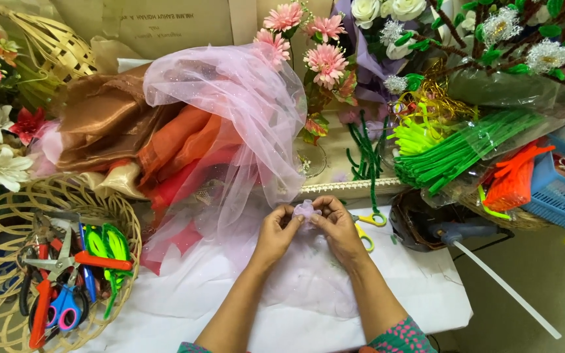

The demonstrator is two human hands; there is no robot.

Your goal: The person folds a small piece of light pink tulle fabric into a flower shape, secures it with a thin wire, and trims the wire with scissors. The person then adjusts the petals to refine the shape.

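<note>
Both hands meet over the middle of the table, pinching a small gathered bud of pale pink tulle (307, 210). My left hand (277, 230) grips it from the left with thumb and fingers. From the right side, my right hand (338, 225) holds the same bud. A sheet of sheer pink glittery tulle (230, 117) billows up behind the hands and spreads over the white table cover (426, 287) under my wrists. Yellow-handled scissors (367, 229) lie just right of my right hand, partly hidden by it.
A woven basket (8, 209) at the left holds scissors and pliers (67, 274). Orange and brown satin cloth (119, 124) is piled behind. Green pipe cleaners (465, 153), a blue basket (557, 193), a glue gun (465, 230) and artificial flowers (325, 59) crowd the right and back.
</note>
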